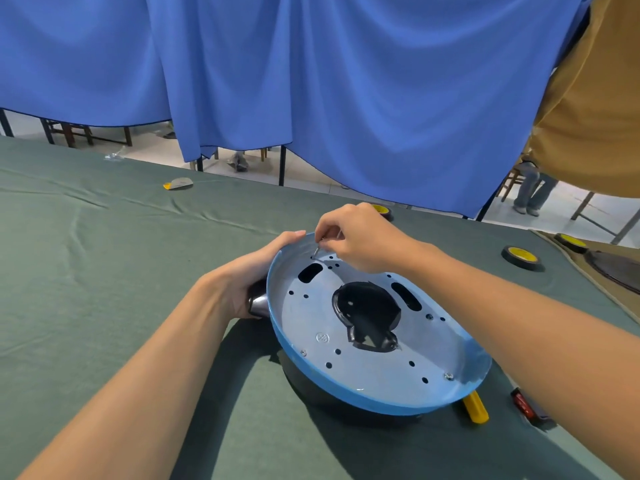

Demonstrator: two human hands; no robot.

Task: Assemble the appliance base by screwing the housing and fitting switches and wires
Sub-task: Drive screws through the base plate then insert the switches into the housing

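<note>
A round blue housing (415, 398) with a pale perforated metal plate (311, 320) lies tilted on the green cloth. The plate has a large dark opening (367, 315) in its middle and screws near its rim. My left hand (252, 275) grips the housing's left edge and a dark, shiny part under it. My right hand (360, 237) pinches a small screw (317, 250) and holds it just above a hole at the plate's far edge.
A yellow tool handle (476, 407) and a red rocker switch (523, 403) lie at the housing's right. Black tape rolls with yellow cores (521, 257) sit further right. A person in a tan shirt (588, 98) stands at the right. Blue curtains hang behind.
</note>
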